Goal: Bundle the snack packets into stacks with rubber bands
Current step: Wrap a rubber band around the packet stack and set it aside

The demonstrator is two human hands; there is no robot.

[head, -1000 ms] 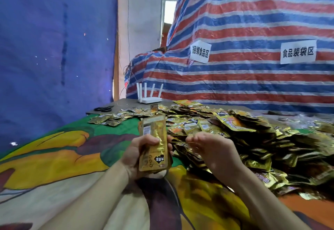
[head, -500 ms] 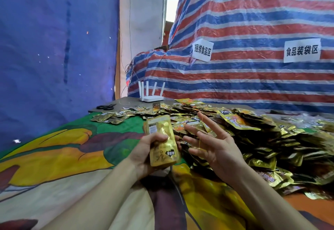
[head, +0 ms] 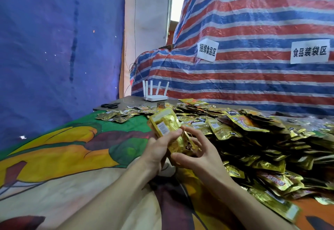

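Striped tarp (head: 253, 21) behind; bench under a cartoon-print cloth (head: 72, 148). Left hand (head: 157, 150) grips the packet stack (head: 166, 126), held tilted above the cloth just left of the loose packet pile (head: 253, 139). Right hand (head: 202, 157) has its fingers curled round the stack's lower end. Router (head: 155, 96) and scissors (head: 109, 105) at the far edge.

Two bare forearms (head: 112, 197) are seen, uncovered from wrist to the lower edge; the left hand (head: 155, 150) and right hand (head: 200, 159) are likewise bare.
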